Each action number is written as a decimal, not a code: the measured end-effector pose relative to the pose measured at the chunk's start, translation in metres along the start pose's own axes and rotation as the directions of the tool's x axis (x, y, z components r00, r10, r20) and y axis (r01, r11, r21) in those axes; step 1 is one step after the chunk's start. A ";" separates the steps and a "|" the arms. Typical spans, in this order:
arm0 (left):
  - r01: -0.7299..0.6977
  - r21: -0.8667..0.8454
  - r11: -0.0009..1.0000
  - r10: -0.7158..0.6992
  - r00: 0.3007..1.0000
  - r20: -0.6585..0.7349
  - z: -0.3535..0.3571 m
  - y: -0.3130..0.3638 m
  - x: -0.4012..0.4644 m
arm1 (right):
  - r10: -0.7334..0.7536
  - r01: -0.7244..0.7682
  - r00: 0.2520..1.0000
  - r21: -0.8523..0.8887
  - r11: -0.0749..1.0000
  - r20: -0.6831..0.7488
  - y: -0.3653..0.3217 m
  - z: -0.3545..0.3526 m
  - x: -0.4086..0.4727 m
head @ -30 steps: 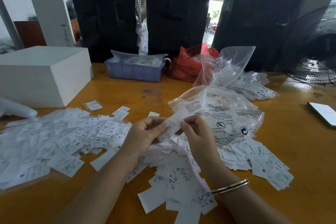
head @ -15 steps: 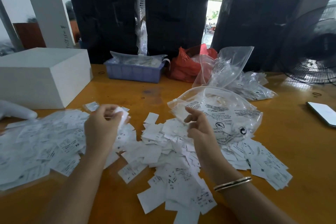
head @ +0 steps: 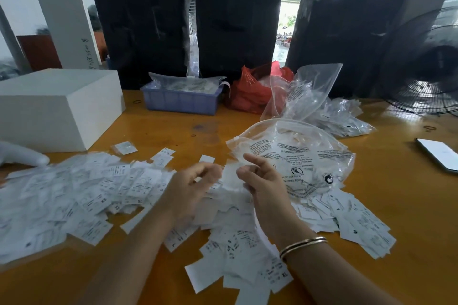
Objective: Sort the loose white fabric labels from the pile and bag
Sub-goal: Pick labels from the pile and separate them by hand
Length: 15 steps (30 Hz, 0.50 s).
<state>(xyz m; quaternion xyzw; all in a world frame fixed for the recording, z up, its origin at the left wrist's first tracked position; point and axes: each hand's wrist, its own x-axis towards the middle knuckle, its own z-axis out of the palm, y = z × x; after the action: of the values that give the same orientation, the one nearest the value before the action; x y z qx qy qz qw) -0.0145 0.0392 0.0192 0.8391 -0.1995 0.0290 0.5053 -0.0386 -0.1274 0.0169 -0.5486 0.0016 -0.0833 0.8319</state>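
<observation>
Orange-yellow wooden table (head: 153, 129) in what looks like a warehouse, and it's covered in labels. Closest to the camera there's a messy pile of white labels (head: 238, 255) with size prints like XL and S, running up under both forearms; the right wrist has a thin bangle (head: 303, 246). Just above that pile the two hands meet in the middle. The left hand (head: 190, 190) is blurry, fingers curled inward, and I honestly can't tell if it's got hold of a label or nothing. The right hand (head: 260, 181) has its fingers loosely bent with the index sticking up, and a blurred white label (head: 230, 178) sits right between the two hands, touching or nearly touching the right fingertips; can't say it's pinched. Off to the left is a wider spread of labels (head: 74, 193). Right behind the right hand lies a clear printed bag (head: 304, 156) with labels inside. Further back: a white box (head: 57, 104), blue plastic bin (head: 181, 101), red bag (head: 250, 91), more clear bags (head: 319, 96), a phone (head: 438, 153) at far right, and black bundles (head: 238, 32) behind.
</observation>
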 end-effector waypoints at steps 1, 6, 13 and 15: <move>0.003 -0.031 0.999 -0.003 1.000 0.010 0.005 -0.001 0.001 | -0.008 0.009 1.000 -0.021 1.000 0.013 0.001 0.003 0.000; 0.046 -0.284 0.958 -0.115 0.966 -0.231 0.005 -0.005 0.005 | -0.086 0.098 0.995 -0.271 0.957 0.056 0.007 0.014 0.003; 0.085 -0.616 0.783 -0.359 0.871 -0.335 -0.005 -0.011 0.010 | -0.105 0.515 0.845 -0.851 -0.106 0.524 0.036 0.023 0.004; 0.094 -0.632 0.769 -0.372 0.870 -0.323 -0.003 -0.010 0.011 | -0.131 0.527 0.826 -0.834 -0.162 0.548 0.035 0.022 0.004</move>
<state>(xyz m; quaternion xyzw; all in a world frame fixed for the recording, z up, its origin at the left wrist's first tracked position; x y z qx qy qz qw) -0.0005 0.0429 0.0147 0.6269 0.0272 0.0844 0.7740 -0.0276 -0.0942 -0.0060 -0.9549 -0.1971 -0.1921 0.1116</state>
